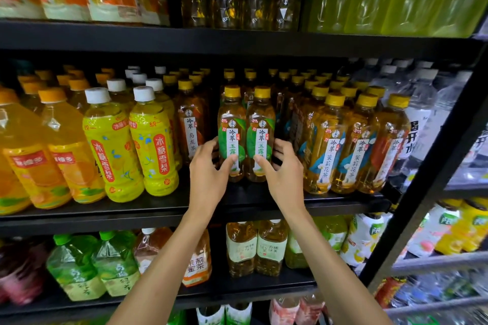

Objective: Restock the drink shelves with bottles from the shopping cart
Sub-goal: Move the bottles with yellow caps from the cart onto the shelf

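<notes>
Centre frame: I see left hand (208, 169) fingers (230, 163) clamped on left tea bottle (231, 126), right hand (283, 170) gripping right tea bottle (261, 126), both amber-full.

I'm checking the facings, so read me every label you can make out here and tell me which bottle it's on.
"冷萃 玉露": both green-label bottles, gripped by the left hand and right hand.
"冷萃 乌龙茶": brown-label bottle.
"冷萃 茉莉花茶": blue-label bottles.
"冰糖雪梨": yellow bottles.
"喝开水": water bottle.
Everything else: too blurred or small.
</notes>
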